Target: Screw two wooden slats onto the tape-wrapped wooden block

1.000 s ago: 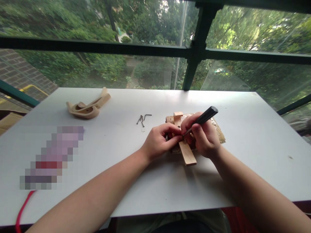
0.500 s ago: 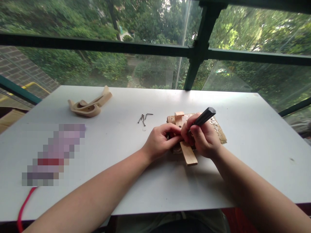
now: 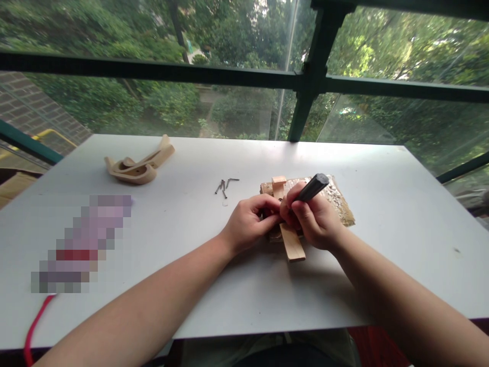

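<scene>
- In the head view, a black-handled screwdriver (image 3: 313,187) is gripped in the right hand (image 3: 315,219), whose fingers are closed around it; its handle is tilted up toward the far right, and its tip is hidden by the fingers.
- The left hand (image 3: 250,219) is set just beside the right, its thumb and forefinger brought to the middle of a wooden strip (image 3: 293,244); its fingertips are partly covered, so it cannot be told whether they are closed on anything.
- The strip is laid across a rough brown board (image 3: 346,214), right of centre on the white table (image 3: 401,219); its near end is projected past the board's near edge, and a raised block (image 3: 279,180) is seen at its far end.
- A few screws (image 3: 223,188) are scattered left of the board, well apart from the hands.
- Curved wooden pieces (image 3: 137,171) are placed at the far left.
- Nearer on the left, a purplish object (image 3: 95,224) is blurred by pixels, with a red cord (image 3: 36,321) at its near end.
- Beyond the table, trees (image 3: 95,35) are seen through a dark green window frame (image 3: 311,76).
</scene>
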The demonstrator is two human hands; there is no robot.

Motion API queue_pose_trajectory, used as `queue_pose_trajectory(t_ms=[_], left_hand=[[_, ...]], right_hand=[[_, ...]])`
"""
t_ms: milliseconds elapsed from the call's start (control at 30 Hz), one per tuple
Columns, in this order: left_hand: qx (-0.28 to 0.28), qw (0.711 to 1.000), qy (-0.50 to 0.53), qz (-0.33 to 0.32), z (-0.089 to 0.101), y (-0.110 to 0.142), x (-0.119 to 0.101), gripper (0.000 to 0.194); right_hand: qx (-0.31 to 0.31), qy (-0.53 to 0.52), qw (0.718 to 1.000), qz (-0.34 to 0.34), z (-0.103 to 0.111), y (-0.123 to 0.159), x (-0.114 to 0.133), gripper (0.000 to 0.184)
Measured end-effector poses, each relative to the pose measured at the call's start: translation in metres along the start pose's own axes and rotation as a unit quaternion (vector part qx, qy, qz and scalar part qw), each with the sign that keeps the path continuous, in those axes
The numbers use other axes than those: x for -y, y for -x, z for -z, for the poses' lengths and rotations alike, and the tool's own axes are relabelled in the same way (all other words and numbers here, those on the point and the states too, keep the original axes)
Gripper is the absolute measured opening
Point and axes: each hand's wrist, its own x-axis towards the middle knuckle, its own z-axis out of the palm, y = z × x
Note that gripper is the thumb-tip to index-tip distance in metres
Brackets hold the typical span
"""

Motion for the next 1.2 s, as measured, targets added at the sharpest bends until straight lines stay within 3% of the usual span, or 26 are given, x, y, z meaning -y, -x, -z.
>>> queue_pose_trajectory(t_ms=[733,1200], left_hand=[[0.009,1.0,0.015,0.01,0.0024,0.0014,0.0021,0.005],[0.009,1.0,0.0,0.007,0.0017,0.0018,-0.0004,0.004]], right_hand=[[0.02,0.066,0.997,-0.023,0.0027,-0.0021,0.0019,0.028],[0.03,0.012,0.999,-0.025,0.0033,-0.0023,0.0034,0.029]])
